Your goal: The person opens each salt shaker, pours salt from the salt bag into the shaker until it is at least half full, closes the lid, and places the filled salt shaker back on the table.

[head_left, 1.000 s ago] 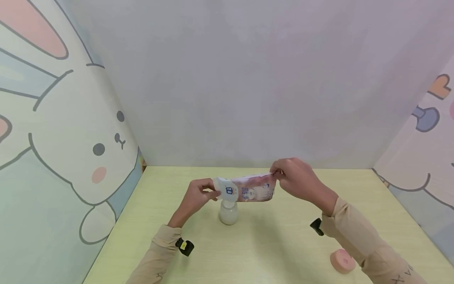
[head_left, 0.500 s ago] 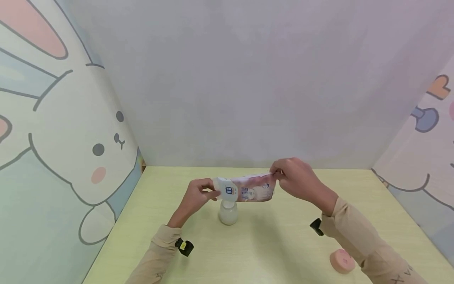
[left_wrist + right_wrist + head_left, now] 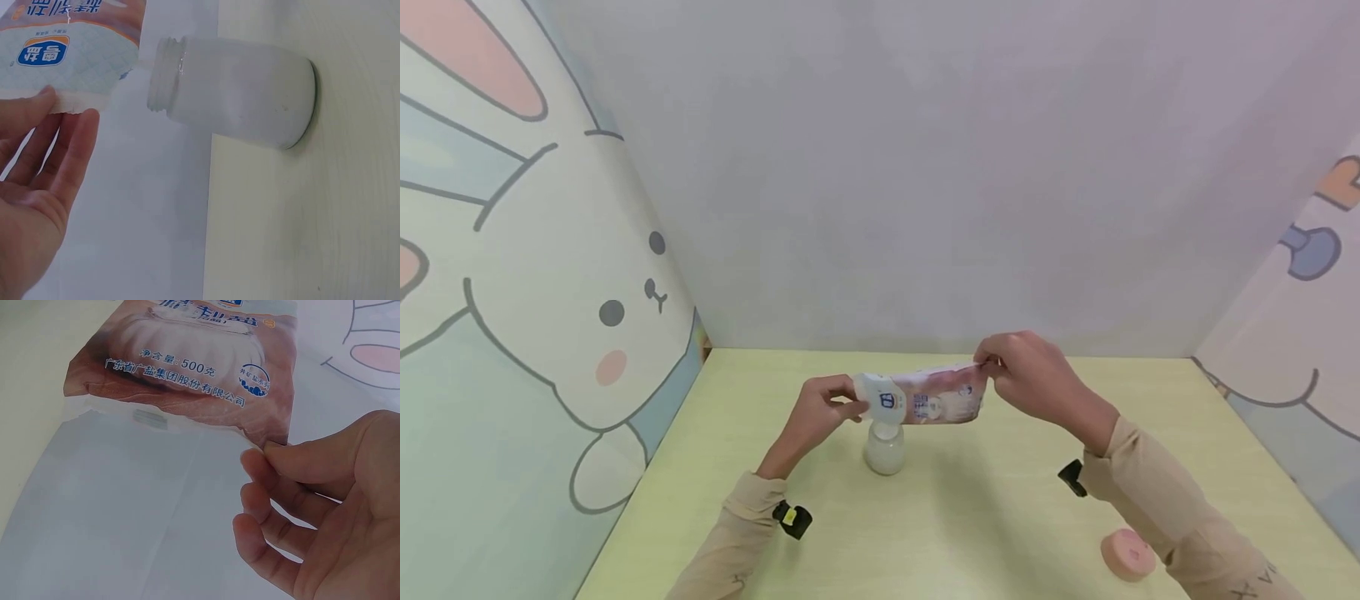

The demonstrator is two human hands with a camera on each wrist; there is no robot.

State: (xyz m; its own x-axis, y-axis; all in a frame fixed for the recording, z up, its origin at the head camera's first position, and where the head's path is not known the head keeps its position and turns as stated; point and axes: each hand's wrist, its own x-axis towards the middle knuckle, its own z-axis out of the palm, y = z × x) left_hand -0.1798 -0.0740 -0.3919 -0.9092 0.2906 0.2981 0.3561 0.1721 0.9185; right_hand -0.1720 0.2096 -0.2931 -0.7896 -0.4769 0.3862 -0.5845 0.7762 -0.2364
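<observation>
A thick pink disc [image 3: 1127, 555] lies on the pale yellow tabletop [image 3: 850, 542] at the lower right of the frame, beside a person's rolled right sleeve [image 3: 1180, 508]. The matching beige left sleeve [image 3: 722, 542] enters at the bottom, left of centre. A small black device [image 3: 792, 518] with a yellow patch sits at the left wrist, and a second black device [image 3: 1071, 477] shows by the right forearm.

Just below the middle of the frame, a whitish jar [image 3: 885, 452] stands upright on the tabletop, its threaded neck bare; what it holds is hard to tell. Right above it, a brown-and-white salt packet [image 3: 936, 396], printed with Chinese characters and "500克", stretches sideways between two hands, its upper edge rising toward the right. The left hand [image 3: 812, 417] pinches the white end between thumb and fingers, near the jar's mouth; whether packet and jar touch cannot be told. The right hand [image 3: 1030, 375] clamps a corner of the brown end between thumb and forefinger, the other fingers bent beneath.

Behind them rises a plain grey-white wall [image 3: 880, 167]. A cartoon rabbit [image 3: 565, 292] fills the left side of the frame; an orange heart [image 3: 1341, 182] shows at the right edge.
</observation>
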